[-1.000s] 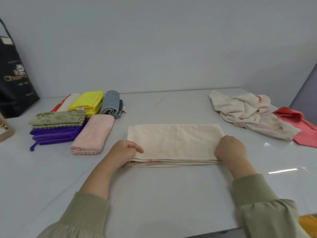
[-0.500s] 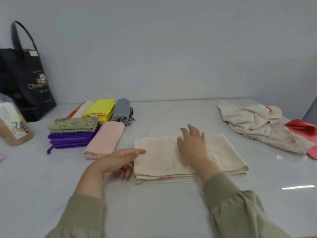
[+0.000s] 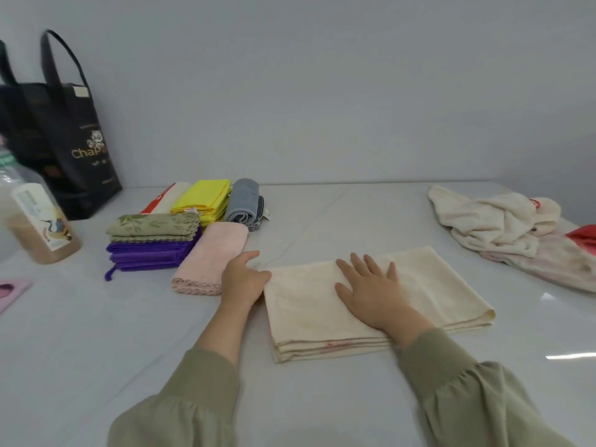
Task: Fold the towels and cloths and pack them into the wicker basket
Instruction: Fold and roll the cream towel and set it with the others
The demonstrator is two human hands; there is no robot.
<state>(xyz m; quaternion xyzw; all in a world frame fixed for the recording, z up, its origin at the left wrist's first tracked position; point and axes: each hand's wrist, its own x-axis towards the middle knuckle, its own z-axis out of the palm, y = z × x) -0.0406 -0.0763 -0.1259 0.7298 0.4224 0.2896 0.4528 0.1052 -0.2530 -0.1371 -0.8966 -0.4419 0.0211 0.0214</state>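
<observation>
My right hand (image 3: 371, 285) presses the towel (image 3: 303, 311) flat, fingers (image 3: 371, 267) spread, pinning the fold; my left hand (image 3: 243, 280) touches its left end, grip unclear.

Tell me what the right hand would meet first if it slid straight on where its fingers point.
Nothing but the cream towel under the right hand, then bare table to the wall; the way looks free, depth unclear.

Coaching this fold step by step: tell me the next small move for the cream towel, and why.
Probably lift the left end and fold it rightward across the middle. The cream towel lies as a long folded strip, the right hand presses flat on its middle, and the left hand is at its left edge.
</observation>
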